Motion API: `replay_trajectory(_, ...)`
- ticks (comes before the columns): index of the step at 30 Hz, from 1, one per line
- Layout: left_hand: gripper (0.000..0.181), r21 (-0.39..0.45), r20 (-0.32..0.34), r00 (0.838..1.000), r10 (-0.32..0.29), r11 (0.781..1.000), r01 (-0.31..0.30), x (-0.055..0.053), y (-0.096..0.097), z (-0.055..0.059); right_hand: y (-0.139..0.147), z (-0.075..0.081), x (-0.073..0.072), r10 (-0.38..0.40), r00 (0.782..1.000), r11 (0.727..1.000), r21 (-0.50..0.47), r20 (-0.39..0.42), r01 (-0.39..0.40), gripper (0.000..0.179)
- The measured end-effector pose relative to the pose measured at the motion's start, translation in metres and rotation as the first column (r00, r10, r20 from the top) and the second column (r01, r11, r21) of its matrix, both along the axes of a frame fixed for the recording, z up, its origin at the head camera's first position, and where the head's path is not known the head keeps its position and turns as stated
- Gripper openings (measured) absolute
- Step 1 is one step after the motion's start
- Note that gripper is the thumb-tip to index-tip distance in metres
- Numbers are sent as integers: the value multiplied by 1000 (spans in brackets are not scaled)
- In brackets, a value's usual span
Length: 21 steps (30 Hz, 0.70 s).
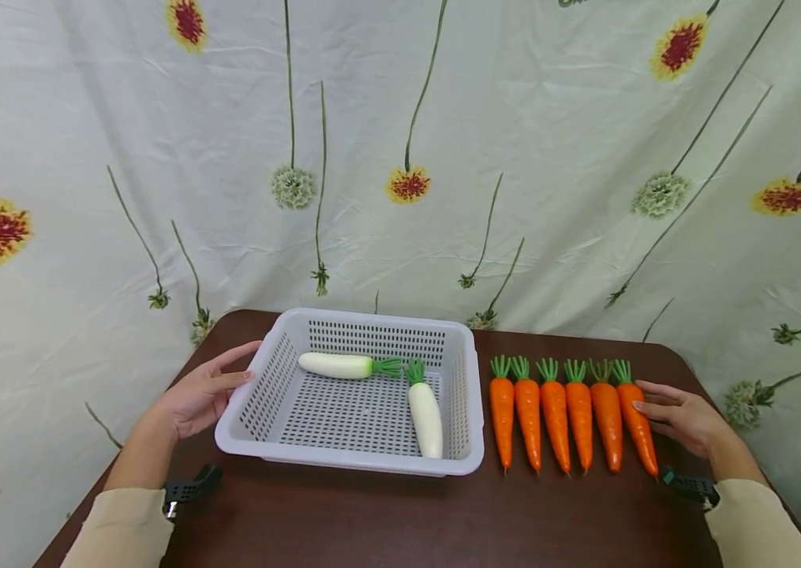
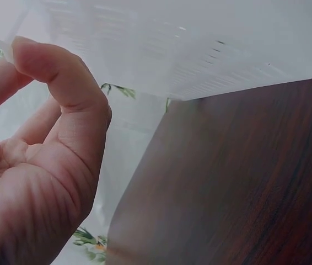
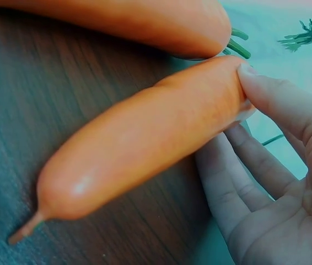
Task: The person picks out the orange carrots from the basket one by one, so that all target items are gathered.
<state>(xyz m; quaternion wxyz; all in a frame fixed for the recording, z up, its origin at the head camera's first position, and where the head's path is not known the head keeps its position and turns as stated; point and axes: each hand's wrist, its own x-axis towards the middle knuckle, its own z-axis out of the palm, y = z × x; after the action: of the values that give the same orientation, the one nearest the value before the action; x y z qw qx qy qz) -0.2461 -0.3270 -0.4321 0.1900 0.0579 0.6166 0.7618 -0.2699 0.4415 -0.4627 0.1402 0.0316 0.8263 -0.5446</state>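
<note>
A light grey plastic basket [image 1: 364, 461] holds two white radishes, one lying crosswise [image 1: 334, 364] and one lengthwise [image 1: 426, 418]. My left hand [image 1: 200, 394] grips the basket's left rim, thumb over the edge; the left wrist view shows that hand [image 2: 51, 127] under the pale basket wall [image 2: 244, 38]. Several orange carrots with green tops stand in a row right of the basket. At the rightmost carrot [image 1: 638, 426], my right hand [image 1: 680, 418] pinches the upper end. Up close, the thumb of the right hand [image 3: 288, 182] presses on that carrot [image 3: 139, 143], with the other fingers partly hidden behind it.
The dark brown table [image 1: 372, 521] runs under everything. A white cloth [image 1: 372, 252] with printed flowers hangs behind and at the sides. The neighbouring carrot [image 1: 608, 426] lies close beside the pinched one.
</note>
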Motion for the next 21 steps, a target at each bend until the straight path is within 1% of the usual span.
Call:
replay_trajectory(4,65,-4,-2,1000,-3,1000,3,1,0,0,0,-1,0,-2,1000,1000,4,-7,3,78)
replay_trajectory(8,66,-16,1,1000,7,1000,-7,0,0,-1,2,-2,-1,-3,1000,1000,-18,-12,3,72)
replay_trajectory(11,66,-21,-13,1000,1,1000,-1,0,-1,-2,2,-3,-1,9,1000,999,-40,-14,-10,66)
replay_trajectory(14,65,-27,-28,1000,-7,1000,6,0,-2,-3,2,-3,0,4,1000,999,-54,-12,-4,62)
replay_trajectory(17,66,-36,-29,1000,-11,999,10,0,-2,-3,2,-4,0,2,1000,999,-41,-20,-3,64)
replay_trajectory(21,67,-47,-27,1000,1,999,-2,-2,-2,-2,2,-5,0,-11,1000,1000,-20,-29,10,71)
